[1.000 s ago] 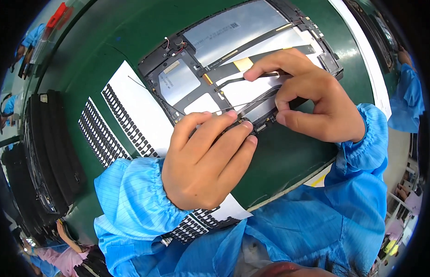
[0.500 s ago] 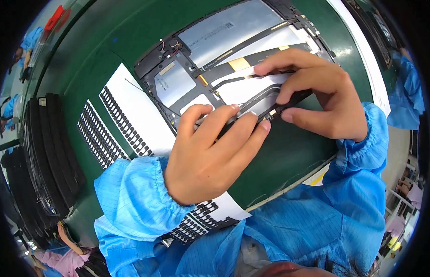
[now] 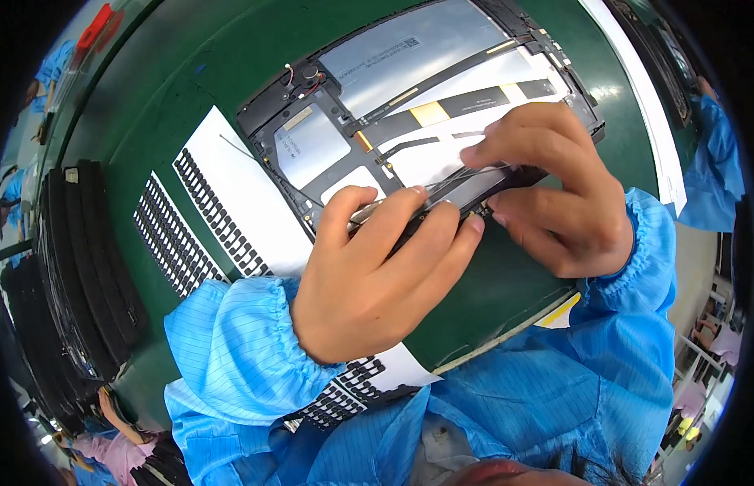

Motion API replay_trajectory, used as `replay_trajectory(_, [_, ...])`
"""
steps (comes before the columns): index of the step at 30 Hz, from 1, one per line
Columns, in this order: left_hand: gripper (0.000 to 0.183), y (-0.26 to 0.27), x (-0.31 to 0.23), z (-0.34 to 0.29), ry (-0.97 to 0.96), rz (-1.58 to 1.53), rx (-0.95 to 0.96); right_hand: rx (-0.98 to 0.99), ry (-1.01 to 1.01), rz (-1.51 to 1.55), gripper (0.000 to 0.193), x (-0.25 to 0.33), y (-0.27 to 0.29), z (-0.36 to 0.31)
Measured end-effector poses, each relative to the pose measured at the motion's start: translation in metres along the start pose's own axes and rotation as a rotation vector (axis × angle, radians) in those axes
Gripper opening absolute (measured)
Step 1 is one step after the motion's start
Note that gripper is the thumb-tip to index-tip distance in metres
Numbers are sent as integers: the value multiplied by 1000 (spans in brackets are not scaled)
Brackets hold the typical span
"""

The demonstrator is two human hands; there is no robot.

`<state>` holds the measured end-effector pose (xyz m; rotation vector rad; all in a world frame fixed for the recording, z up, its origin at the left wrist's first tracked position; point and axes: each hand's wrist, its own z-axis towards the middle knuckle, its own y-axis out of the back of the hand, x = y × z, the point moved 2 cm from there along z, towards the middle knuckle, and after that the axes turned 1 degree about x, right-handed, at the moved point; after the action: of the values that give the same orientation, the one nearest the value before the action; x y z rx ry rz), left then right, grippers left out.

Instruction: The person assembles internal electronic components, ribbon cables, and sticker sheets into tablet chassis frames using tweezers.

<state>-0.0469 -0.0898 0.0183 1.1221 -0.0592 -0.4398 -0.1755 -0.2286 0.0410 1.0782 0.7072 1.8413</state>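
A black tablet with its inside bare [image 3: 320, 166] lies slanted on the bench, showing silver-grey panels and a dark ribbon cable with gold patches [image 3: 466, 104]. My left hand [image 3: 369, 275] rests over its near edge, fingers spread and fingertips on the frame. Under these fingers, a slim grey metallic piece [image 3: 362, 214] peeks out; its kind is unclear. Thin grey strands [image 3: 454, 180] run from there toward my right hand [image 3: 567, 194]. That hand is bent at the tablet's near right edge, fingertips drawn together; what they pinch is hidden.
On the green bench [image 3: 183, 73], left of the tablet, lie white sheets [image 3: 223, 170] with rows of black die-cut pieces. Another such sheet [image 3: 393, 368] sits under my left sleeve. Dark flat panels [image 3: 89, 267] stand stacked at the left. White strips [image 3: 636, 97] line the right edge.
My right hand has moved down and its fingers have curled in toward the tablet's near edge. The tablet has shifted slightly right. My left hand stays nearly in place.
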Motion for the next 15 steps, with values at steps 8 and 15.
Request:
replay_trajectory(8, [47, 6, 4, 4, 10, -3, 12, 3, 63, -297, 11, 23, -5, 6])
replay_trajectory(15, [52, 78, 6, -49, 114, -19, 164, -153, -289, -107, 22, 79, -42, -1])
